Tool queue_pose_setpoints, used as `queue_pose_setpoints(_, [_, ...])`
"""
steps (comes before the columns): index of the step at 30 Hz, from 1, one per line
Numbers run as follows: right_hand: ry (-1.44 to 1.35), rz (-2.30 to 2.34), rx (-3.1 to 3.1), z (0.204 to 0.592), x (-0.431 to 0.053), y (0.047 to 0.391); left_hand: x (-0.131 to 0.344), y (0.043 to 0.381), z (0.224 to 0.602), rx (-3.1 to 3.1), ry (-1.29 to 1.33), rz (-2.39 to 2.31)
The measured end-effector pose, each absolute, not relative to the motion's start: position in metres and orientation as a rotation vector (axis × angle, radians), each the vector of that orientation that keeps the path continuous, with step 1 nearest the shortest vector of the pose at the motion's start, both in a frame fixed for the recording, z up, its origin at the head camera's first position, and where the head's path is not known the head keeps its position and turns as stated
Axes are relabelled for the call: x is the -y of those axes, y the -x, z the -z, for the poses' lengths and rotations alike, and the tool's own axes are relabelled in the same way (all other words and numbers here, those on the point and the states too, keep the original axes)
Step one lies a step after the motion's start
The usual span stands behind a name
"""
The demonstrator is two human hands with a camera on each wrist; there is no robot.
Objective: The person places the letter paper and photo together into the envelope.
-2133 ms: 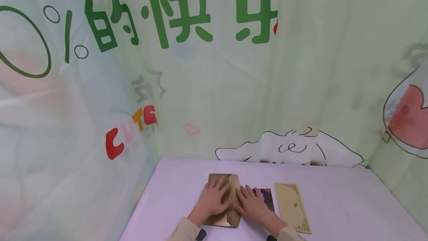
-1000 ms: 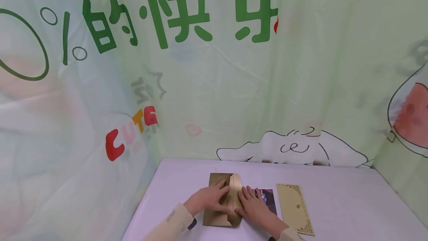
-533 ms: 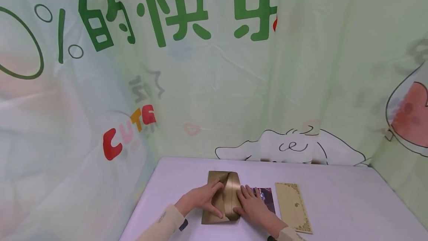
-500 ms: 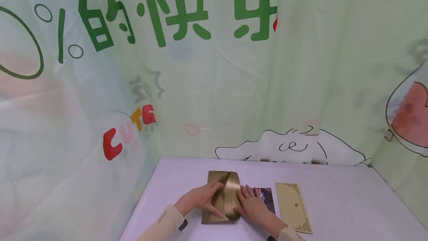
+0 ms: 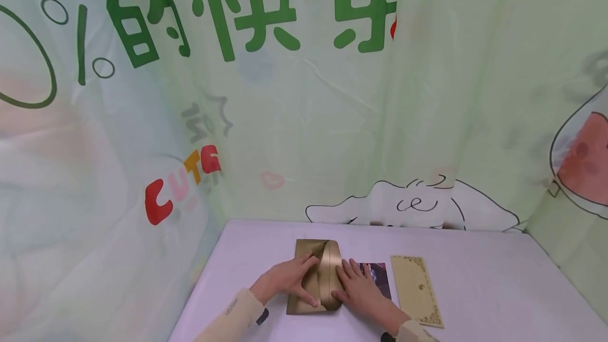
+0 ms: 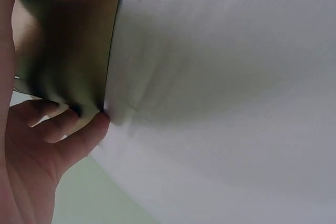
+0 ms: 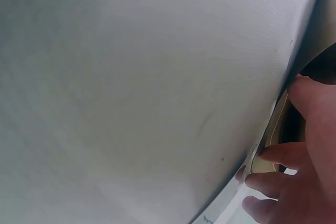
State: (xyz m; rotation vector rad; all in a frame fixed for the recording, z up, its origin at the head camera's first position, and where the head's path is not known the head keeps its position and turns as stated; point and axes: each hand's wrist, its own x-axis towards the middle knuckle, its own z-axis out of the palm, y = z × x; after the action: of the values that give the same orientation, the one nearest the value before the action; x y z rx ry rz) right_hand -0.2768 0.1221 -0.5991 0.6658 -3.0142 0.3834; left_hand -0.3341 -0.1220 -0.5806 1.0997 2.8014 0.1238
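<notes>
A gold-brown paper envelope (image 5: 306,302) lies on the table with its flap (image 5: 334,273) spread out to the right. Its mouth gapes a little near the top, where a dark gap shows. My left hand (image 5: 291,277) rests on the envelope's body, thumb and fingers spread apart. In the left wrist view, the left fingertips touch the envelope's edge. Flat along the flap's right side rests my right hand (image 5: 362,294), its fingers touching the flap's edge. Partly under that hand is a dark printed picture (image 5: 381,277). The envelope's inside is mostly hidden.
Right of the picture lies a beige card (image 5: 417,290) with ornate brown corners. The table (image 5: 494,278) has a pale lilac cover. Printed curtains (image 5: 304,120) stand behind it and at both sides.
My left hand has shifted left across the envelope, and its fingers have drawn closer to the thumb. The envelope's mouth has bulged open. My right hand has stayed at the flap.
</notes>
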Motion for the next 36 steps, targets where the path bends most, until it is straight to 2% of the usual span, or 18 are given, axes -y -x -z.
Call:
queue_pose_setpoints(18, [-0.549,-0.502,3.010,0.599,-0.137,0.282,0.116,0.334,0.574,-2.803,-1.100,-0.099])
queue_pose_setpoints(36, [-0.352,-0.383,3.055,0.597,-0.195,0.286,0.119,0.331,0.576,-2.785,-1.096,-0.114])
